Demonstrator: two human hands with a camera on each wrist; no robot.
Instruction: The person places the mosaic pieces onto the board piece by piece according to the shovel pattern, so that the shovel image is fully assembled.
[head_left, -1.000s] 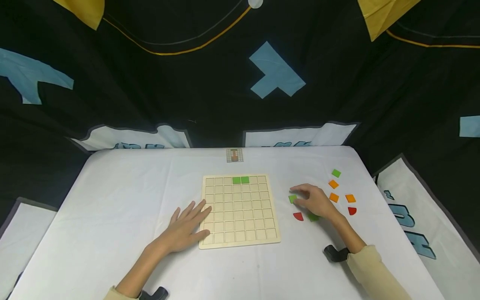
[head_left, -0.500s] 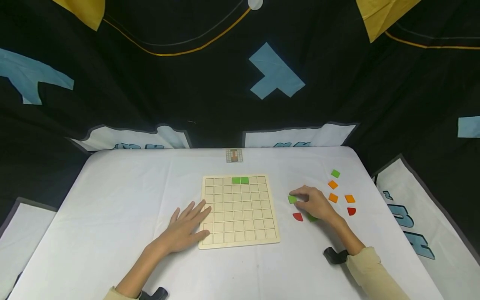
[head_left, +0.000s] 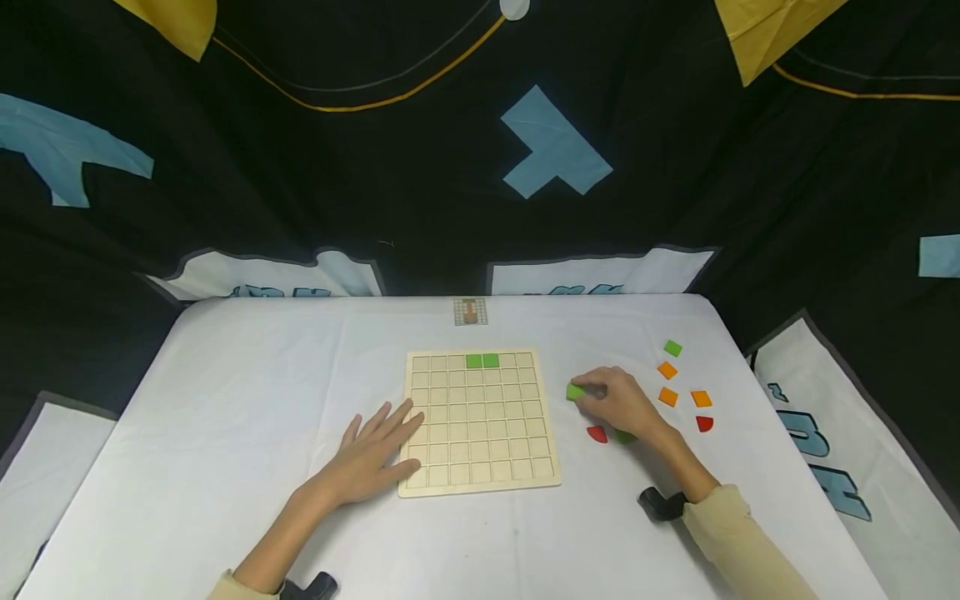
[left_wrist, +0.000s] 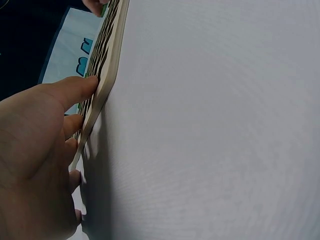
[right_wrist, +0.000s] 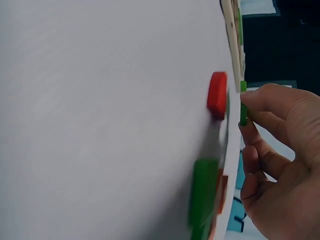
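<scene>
Thumb and fingers of my right hand (head_left: 618,402) pinch a green square tile (head_left: 574,392), just right of the wooden grid board (head_left: 480,483). In the right wrist view that tile (right_wrist: 243,103) is seen edge-on, raised off the cloth. My left hand (head_left: 367,462) lies with spread fingers on the board's left edge; the left wrist view shows its thumb (left_wrist: 80,91) touching the rim. Two green tiles (head_left: 482,361) sit side by side in the board's top row. Below the right hand lie a red quarter-round tile (head_left: 597,434) and a partly hidden green piece (head_left: 625,437).
Farther right lie a green tile (head_left: 672,347), several orange squares (head_left: 668,397) and another red rounded tile (head_left: 704,423). A small printed pattern card (head_left: 470,312) lies at the far edge of the white-covered table (head_left: 262,375). A black patterned curtain (head_left: 375,183) hangs behind.
My right hand has taken the green tile between thumb and fingers and lifted it slightly up and left, toward the board. My left hand has stayed in place.
</scene>
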